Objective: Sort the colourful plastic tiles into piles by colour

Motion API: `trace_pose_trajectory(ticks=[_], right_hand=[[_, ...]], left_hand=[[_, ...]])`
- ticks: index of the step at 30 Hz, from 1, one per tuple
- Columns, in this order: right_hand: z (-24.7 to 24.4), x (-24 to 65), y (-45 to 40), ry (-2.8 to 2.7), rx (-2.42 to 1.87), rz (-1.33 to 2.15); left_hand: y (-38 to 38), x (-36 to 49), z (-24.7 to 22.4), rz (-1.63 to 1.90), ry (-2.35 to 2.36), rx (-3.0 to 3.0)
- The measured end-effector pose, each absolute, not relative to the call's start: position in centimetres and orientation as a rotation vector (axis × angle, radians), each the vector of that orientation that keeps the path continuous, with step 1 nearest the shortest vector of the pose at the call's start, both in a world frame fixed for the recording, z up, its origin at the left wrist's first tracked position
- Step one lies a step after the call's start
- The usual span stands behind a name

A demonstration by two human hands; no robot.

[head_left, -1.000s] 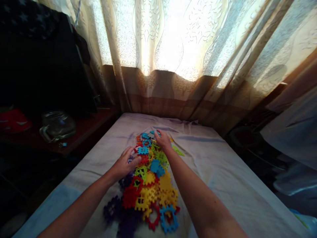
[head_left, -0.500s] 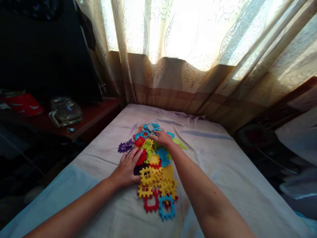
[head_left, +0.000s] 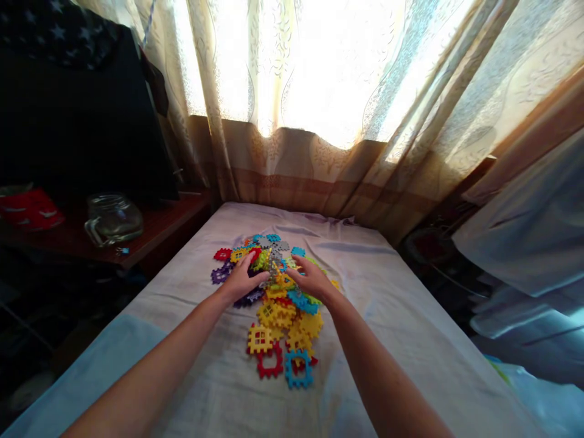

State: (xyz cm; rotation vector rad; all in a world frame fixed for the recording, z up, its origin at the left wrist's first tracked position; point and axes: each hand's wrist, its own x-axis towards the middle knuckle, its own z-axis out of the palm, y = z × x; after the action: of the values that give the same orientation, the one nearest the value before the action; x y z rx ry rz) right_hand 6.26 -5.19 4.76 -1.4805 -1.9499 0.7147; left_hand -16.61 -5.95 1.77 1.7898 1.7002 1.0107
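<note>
A pile of notched plastic pieces [head_left: 279, 298] lay on a pale, wrinkled sheet [head_left: 392, 340] at the centre of the frame, under and between the left hand [head_left: 241, 281] and the right hand [head_left: 314, 280].
A patterned curtain [head_left: 314, 164] hung bright across the top, and a dark screen [head_left: 68, 128] filled the upper left. Both hands had thumbs spread apart from the fingers; whether either grasped a piece could not be told. Purple pieces [head_left: 221, 274] sat just beside the left hand, while a blue square frame [head_left: 289, 370] lay at the pile's lower end. At left, a reddish table [head_left: 177, 213] carried a clear glass mug [head_left: 114, 219] and a red container [head_left: 31, 210], contents indistinct.
</note>
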Motion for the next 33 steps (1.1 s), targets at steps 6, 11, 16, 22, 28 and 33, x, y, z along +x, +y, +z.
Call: trace_pose_trajectory(ticks=[6, 11, 16, 22, 28, 33], right_hand=[[0.6, 12.9, -14.8, -2.25, -1.631, 0.717], [-0.4, 9.1, -14.6, -2.16, -1.576, 0.745], [-0.6, 5.3, -10.8, -1.83, -1.419, 0.829], [-1.1, 2.4, -7.6, -1.603, -1.289, 1.055], [2.5, -0.6, -2.3, -1.442, -1.065, 1.274], [3.8, 3.0, 0.3, -1.576, -1.406, 0.852]], left_hand=[[-14.4, -19.8, -2.0, 0.223, 1.496, 2.215], [-16.3, -17.1, -2.1, 0.25, 1.557, 2.232], [-14.8, -14.5, -1.0, 0.421, 1.535, 2.167], [-12.0, -14.5, -1.5, 0.847, 1.481, 1.88], [-6.0, -15.5, 2.1, 1.183, 1.447, 1.59], [-1.5, -19.4, 4.0, 1.141, 1.617, 1.632]])
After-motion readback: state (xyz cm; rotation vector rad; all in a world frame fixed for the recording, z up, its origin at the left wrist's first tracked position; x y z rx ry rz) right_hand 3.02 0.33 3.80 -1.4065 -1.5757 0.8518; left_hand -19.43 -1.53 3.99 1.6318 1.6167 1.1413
